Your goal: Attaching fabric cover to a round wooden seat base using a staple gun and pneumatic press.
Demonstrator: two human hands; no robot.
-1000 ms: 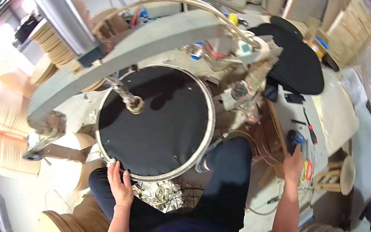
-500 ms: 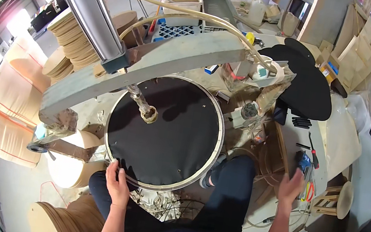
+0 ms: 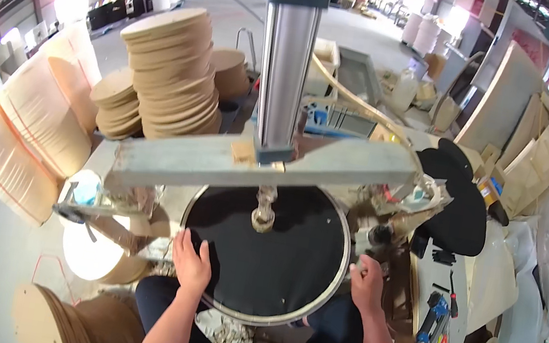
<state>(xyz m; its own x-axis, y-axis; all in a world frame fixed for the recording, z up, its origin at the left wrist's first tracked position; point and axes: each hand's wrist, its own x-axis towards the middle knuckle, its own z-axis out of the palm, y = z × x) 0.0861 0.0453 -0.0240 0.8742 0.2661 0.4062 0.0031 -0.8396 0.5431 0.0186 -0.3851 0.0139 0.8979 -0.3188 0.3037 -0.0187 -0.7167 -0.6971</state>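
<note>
Two bare forearms entered from about six o'clock; no sleeve showed on the left one, while a dark edge of fabric sat at the right arm near five o'clock; the left hand (image 3: 190, 264) and the right hand (image 3: 367, 285) wore no gloves, rings or watch; dark navy trousers covered the lap at six o'clock, plain and unmarked.

Black round disc (image 3: 269, 250) with silver metal rim; pale grey-green press beam (image 3: 254, 165); silvery cylinder (image 3: 285, 65); tan wooden discs (image 3: 171, 73) stacked.
</note>
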